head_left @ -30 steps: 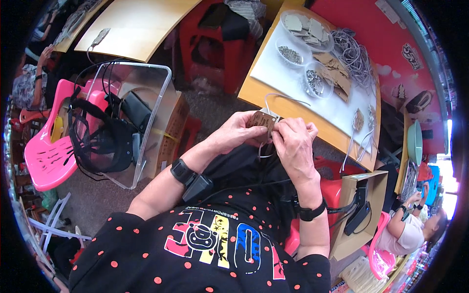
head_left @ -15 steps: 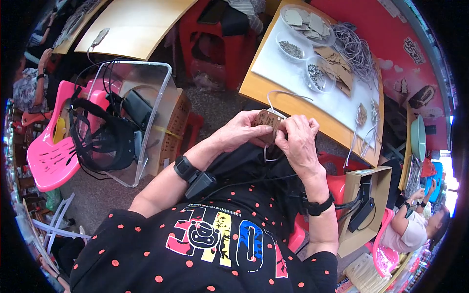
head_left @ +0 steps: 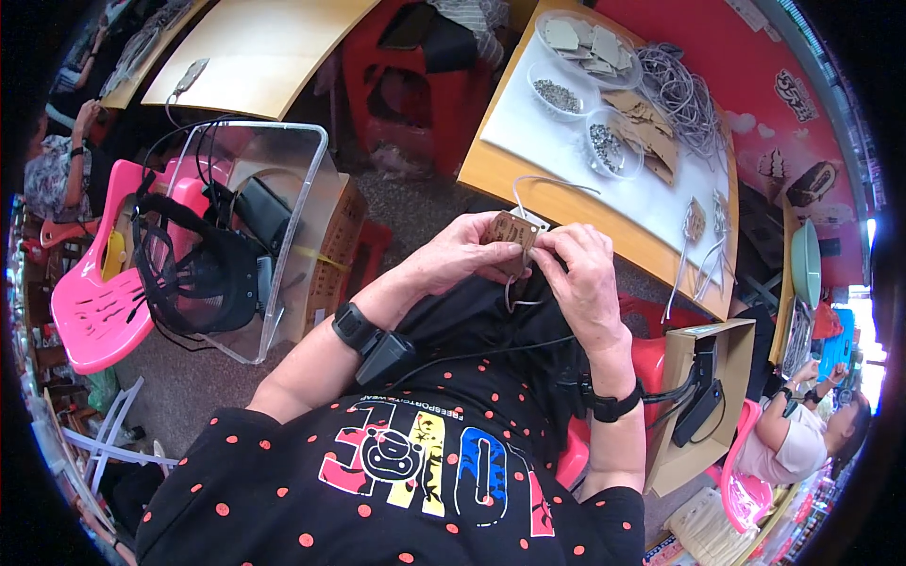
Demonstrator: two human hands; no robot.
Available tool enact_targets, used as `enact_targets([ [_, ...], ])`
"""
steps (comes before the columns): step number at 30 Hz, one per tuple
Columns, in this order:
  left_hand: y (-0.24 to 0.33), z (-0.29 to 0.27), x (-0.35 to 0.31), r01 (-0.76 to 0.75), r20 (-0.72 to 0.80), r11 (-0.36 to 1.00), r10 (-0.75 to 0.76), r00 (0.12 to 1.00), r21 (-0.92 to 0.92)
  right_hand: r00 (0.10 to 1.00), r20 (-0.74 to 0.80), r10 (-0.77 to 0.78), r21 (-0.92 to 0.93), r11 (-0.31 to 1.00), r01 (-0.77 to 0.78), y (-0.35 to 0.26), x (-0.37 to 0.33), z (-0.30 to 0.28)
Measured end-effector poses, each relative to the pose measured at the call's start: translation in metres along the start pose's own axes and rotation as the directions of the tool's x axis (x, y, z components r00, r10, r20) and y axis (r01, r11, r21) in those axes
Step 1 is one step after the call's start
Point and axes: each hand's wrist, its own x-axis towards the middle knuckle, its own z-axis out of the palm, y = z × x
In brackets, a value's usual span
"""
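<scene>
My left hand [head_left: 461, 253] grips a small brown card tag [head_left: 511, 229] between thumb and fingers, above my lap. A white piece [head_left: 534, 224] shows behind the tag's upper right edge. One end of a thin grey cord [head_left: 557, 180] arcs out above the tag, and a loop hangs below it. My right hand [head_left: 582, 275] is at the tag's right edge, fingertips pinched together; whatever is between them is too small or hidden.
Ahead right, a table with a white sheet [head_left: 514, 123] bears bowls of pale tags [head_left: 585, 42] and small metal pieces [head_left: 557, 94], brown cards [head_left: 651, 132], coiled grey cords [head_left: 684, 99] and corded tags [head_left: 695, 219]. A clear plastic bin [head_left: 316, 151] stands left, an open cardboard box [head_left: 736, 377] right.
My right hand has shifted slightly and its thumb has drawn down from the tag's face, showing more of it. The tag is tilted more upright; my left hand still holds it.
</scene>
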Motion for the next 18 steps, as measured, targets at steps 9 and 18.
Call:
enact_targets([
  [9, -0.001, -0.001, -0.001, 0.0, 0.019, 1.0, 0.0, 1.0, 0.021, 0.988, 0.148, -0.037, -0.097, 0.994, 0.052, 0.001, 0.003, -0.005],
  [18, -0.003, 0.0, 0.0, 0.008, 0.0, 0.985, -0.008, 1.0, 0.171, 0.988, 0.103, -0.113, -0.327, 0.935, 0.141, 0.005, -0.007, 0.013],
])
